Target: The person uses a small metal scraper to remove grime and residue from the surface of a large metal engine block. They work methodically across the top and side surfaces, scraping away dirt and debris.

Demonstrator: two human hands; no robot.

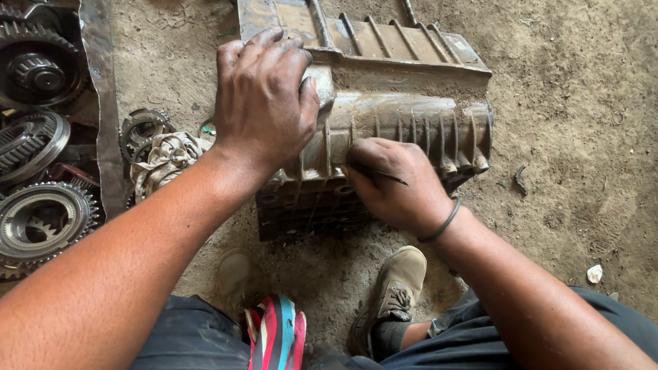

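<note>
A large ribbed grey metal casing [411,123], dusty and greasy, lies on the dirt floor in front of me. My left hand [264,96] rests palm down on its upper left part, fingers together, pressing on it. My right hand [394,185] is closed around a thin dark pointed tool [380,175], whose tip sits against the casing's near ribbed side. A black band circles my right wrist.
Several steel gears [41,219] lie in a metal tray at the left. A crumpled dirty rag [164,157] and smaller gears sit beside the casing. My shoes [397,288] and a striped cloth [277,336] are at the bottom. Bare dirt floor [582,137] stretches right.
</note>
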